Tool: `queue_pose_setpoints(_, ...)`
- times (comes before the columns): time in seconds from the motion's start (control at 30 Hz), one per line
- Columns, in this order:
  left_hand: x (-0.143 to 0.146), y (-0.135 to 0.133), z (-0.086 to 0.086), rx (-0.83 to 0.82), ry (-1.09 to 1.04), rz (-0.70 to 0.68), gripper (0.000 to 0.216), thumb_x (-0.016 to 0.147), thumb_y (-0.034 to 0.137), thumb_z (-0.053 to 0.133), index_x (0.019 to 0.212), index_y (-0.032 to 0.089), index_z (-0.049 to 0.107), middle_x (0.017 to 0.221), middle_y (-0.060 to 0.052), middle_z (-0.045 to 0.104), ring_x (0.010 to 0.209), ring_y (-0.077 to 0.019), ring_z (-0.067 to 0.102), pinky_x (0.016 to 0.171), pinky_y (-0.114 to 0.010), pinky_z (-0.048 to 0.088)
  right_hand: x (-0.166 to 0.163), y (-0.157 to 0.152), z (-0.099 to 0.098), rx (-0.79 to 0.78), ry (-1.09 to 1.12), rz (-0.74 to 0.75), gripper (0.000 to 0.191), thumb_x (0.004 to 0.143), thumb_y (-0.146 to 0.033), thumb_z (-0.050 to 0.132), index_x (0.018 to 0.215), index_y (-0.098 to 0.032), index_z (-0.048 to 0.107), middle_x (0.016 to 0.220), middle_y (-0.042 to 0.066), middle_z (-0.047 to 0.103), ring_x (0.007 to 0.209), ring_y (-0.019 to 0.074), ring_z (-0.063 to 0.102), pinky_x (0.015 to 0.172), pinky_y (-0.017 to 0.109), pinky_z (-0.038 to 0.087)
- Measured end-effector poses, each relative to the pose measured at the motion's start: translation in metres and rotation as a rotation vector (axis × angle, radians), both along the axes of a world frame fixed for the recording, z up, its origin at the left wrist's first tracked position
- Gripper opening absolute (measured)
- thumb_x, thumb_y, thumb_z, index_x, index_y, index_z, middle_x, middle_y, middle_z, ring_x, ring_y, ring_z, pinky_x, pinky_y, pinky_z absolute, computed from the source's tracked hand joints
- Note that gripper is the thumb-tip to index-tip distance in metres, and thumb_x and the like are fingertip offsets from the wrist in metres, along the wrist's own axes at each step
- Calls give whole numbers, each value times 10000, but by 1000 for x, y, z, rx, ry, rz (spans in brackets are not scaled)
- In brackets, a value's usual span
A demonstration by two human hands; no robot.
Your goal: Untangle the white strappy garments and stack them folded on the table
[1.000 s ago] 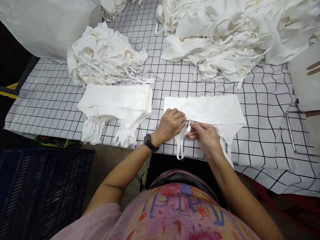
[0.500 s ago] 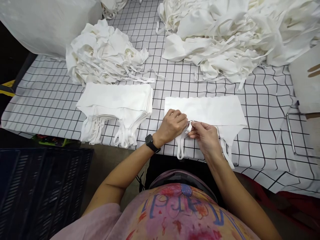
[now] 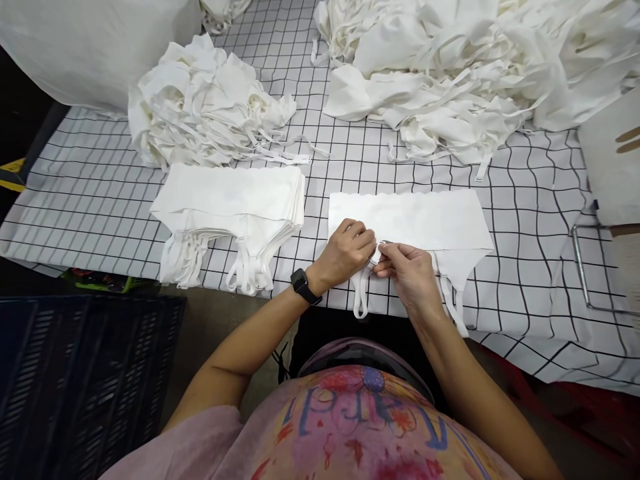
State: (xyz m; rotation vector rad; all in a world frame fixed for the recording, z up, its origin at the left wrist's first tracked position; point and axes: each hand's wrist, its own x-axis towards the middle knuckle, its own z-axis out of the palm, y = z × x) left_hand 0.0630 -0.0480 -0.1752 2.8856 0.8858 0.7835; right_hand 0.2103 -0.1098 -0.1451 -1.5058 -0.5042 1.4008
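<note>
A white strappy bra top (image 3: pixel 415 217) lies flat on the checked cloth in front of me, its straps hanging toward the table's near edge. My left hand (image 3: pixel 350 248), with a black watch (image 3: pixel 306 285) on the wrist, is closed on the garment's left strap (image 3: pixel 360 293). Close beside it, my right hand (image 3: pixel 407 270) pinches the same strap by its white slider (image 3: pixel 376 257) between thumb and finger. The fingertips of both hands nearly meet and partly cover the slider. To the left lies a neat stack of folded white tops (image 3: pixel 230 193), straps toward me.
Loose white garments are heaped at the back left (image 3: pixel 200 107) and back right (image 3: pixel 430 73). A large white bag (image 3: pixel 100 47) fills the far left corner. At the right edge are a metal wire frame (image 3: pixel 583 273) and a pale box (image 3: pixel 613 167). Dark blue crates (image 3: pixel 85 373) stand below left.
My fingers have shifted slightly at the slider, which now sits a little closer to my left hand. The garment and the stack stay in place.
</note>
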Motion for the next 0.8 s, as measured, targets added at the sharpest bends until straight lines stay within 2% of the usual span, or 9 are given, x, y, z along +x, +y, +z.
queue_pose_setpoints(0.23, -2, 1, -1, -40, -18, -56, 346, 1018, 41, 449, 710, 188, 507, 788, -31, 603, 795, -166, 499, 824, -335, 473, 2, 3, 1, -11, -28, 86, 252, 713, -323, 829, 593, -161, 679, 526, 0, 621, 459, 91, 580, 434, 177, 479)
queue_pose_setpoints(0.5, 1, 2, -3, 24, -43, -74, 361, 999, 21, 435, 686, 190, 496, 747, -30, 590, 763, -167, 508, 776, -327, 488, 10, 8, 1, -57, 16, 230, 335, 654, -388, 873, 552, -159, 650, 457, -7, 573, 392, 63, 475, 390, 176, 392)
queue_pose_setpoints(0.67, -1, 1, -4, 63, -7, 24, 299, 986, 36, 452, 750, 175, 572, 815, -56, 644, 814, -191, 551, 782, -358, 480, 9, 8, 1, -56, 45, 201, 347, 628, -418, 883, 571, -163, 655, 472, -3, 586, 410, 75, 506, 387, 177, 393)
queue_pose_setpoints(0.8, -2, 1, -3, 69, 48, 67, 272, 986, 50, 452, 815, 176, 622, 887, -66, 691, 888, -218, 586, 833, -397, 479, 3, 0, 1, -3, -55, 201, 332, 710, -432, 827, 589, -169, 664, 480, 3, 600, 416, 92, 535, 394, 188, 414)
